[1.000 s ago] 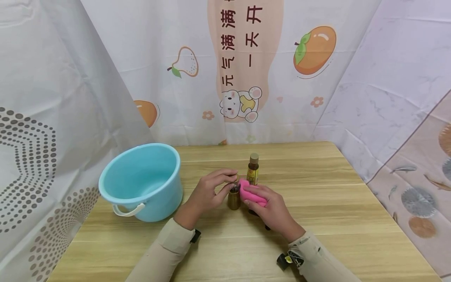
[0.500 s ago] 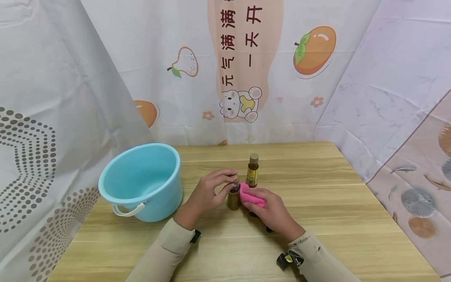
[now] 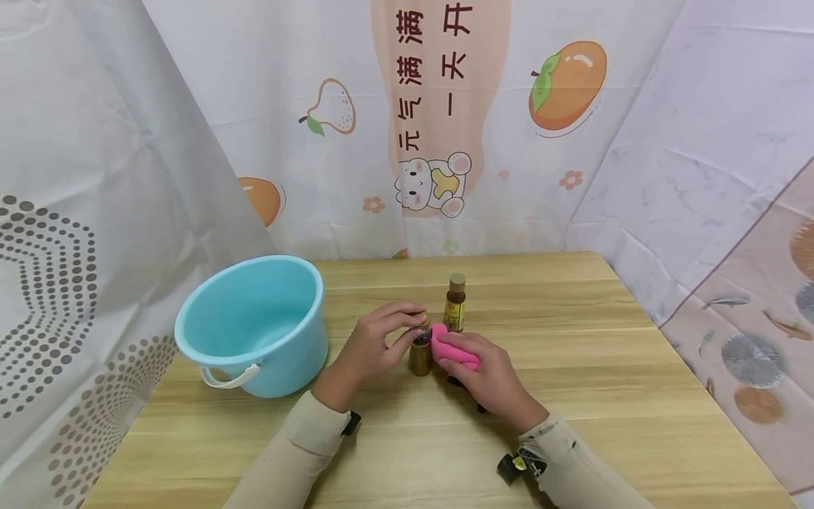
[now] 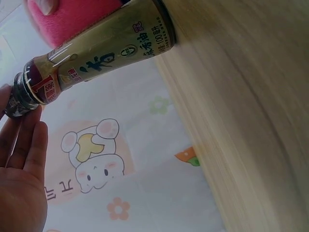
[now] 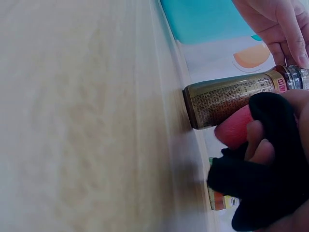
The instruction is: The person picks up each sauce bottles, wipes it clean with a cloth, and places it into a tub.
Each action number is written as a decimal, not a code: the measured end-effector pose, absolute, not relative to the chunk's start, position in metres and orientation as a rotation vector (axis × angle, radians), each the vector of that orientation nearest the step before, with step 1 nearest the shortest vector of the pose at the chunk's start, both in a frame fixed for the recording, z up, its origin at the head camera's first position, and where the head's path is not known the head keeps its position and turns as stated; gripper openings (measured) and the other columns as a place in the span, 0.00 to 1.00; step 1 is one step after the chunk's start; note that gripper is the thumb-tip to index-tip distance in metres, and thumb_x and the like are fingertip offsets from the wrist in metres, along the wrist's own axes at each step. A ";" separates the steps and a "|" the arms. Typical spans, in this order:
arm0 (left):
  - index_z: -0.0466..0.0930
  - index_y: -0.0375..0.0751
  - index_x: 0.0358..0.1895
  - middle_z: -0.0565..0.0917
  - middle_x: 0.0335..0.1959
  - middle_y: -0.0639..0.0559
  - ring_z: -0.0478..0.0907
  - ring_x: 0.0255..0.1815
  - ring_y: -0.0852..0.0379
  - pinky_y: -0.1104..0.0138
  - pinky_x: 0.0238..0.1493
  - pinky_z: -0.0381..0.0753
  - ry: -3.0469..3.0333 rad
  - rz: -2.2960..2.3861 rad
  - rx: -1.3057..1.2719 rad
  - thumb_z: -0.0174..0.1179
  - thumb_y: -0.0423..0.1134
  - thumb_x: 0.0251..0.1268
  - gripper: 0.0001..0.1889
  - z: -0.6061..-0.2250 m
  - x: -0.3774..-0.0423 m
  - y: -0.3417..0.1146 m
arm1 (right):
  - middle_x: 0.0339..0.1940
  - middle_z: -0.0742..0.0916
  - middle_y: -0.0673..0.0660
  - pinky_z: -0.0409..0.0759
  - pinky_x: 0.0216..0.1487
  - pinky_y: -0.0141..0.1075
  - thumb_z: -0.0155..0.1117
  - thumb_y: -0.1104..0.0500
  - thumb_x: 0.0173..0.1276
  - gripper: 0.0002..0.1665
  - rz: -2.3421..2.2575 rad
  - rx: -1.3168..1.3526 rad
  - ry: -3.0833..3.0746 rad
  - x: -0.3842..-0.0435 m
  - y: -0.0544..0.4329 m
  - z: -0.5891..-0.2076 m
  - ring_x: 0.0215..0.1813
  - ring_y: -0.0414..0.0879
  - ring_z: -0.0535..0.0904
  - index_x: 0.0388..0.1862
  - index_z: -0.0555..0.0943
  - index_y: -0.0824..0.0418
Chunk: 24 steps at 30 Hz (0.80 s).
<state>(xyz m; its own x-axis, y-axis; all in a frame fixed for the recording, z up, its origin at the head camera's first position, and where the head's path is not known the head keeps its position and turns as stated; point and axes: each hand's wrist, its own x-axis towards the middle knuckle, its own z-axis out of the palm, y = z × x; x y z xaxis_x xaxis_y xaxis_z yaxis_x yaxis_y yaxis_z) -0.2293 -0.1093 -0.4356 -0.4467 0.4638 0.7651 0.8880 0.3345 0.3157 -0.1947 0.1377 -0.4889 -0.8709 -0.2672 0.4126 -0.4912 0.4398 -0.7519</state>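
Note:
My left hand (image 3: 375,343) pinches the neck of a small sesame oil bottle (image 3: 420,359), which stands upright on the table. In the left wrist view its gold label (image 4: 111,48) with large characters faces the camera. My right hand (image 3: 490,375) grips a soft pink fuzzy cloth (image 3: 454,353) and presses it to the bottle's right side. The right wrist view shows black fabric (image 5: 275,145) bunched among those fingers, beside the pink cloth. Behind the right hand stands a second small brown bottle (image 3: 454,309) with a yellow label and a tan cap.
A light blue bucket (image 3: 311,353) with a white handle (image 3: 230,380) stands to the left of my left hand. Wood-patterned tabletop (image 3: 572,339) lies under everything. A printed white curtain (image 3: 267,106) hangs behind the table's far edge.
My right hand has slid the pink cloth a little down the bottle's side and back up. The left hand keeps its hold on the neck. The head view has shifted slightly.

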 end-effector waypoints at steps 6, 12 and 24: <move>0.88 0.35 0.51 0.87 0.56 0.47 0.86 0.58 0.54 0.69 0.63 0.82 -2.069 -0.990 -1.173 0.71 0.30 0.65 0.12 -0.435 -0.228 -0.109 | 0.62 0.85 0.49 0.88 0.48 0.34 0.75 0.53 0.69 0.24 1.389 0.723 -2.360 -0.194 0.137 -0.487 0.56 0.44 0.84 0.64 0.85 0.45; 0.88 0.36 0.51 0.87 0.57 0.46 0.85 0.58 0.55 0.69 0.64 0.82 -2.085 -0.985 -1.177 0.70 0.31 0.66 0.12 -0.432 -0.229 -0.108 | 0.64 0.85 0.52 0.88 0.48 0.31 0.74 0.56 0.69 0.24 1.421 0.729 -2.294 -0.195 0.138 -0.483 0.56 0.46 0.85 0.64 0.85 0.47; 0.89 0.37 0.53 0.86 0.57 0.47 0.86 0.58 0.55 0.69 0.63 0.82 -2.105 -0.976 -1.160 0.71 0.32 0.65 0.13 -0.433 -0.228 -0.110 | 0.65 0.84 0.54 0.88 0.48 0.30 0.74 0.58 0.69 0.23 1.463 0.698 -2.238 -0.191 0.137 -0.479 0.56 0.46 0.85 0.63 0.86 0.48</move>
<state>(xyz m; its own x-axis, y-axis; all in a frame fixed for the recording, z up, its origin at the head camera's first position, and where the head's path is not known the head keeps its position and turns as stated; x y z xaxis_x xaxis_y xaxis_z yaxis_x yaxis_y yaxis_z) -0.2280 -0.1097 -0.4327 -0.4830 0.4769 0.7344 0.8686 0.3670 0.3329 -0.1906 0.1369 -0.4793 -0.8063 -0.1993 0.5569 -0.5901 0.3358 -0.7341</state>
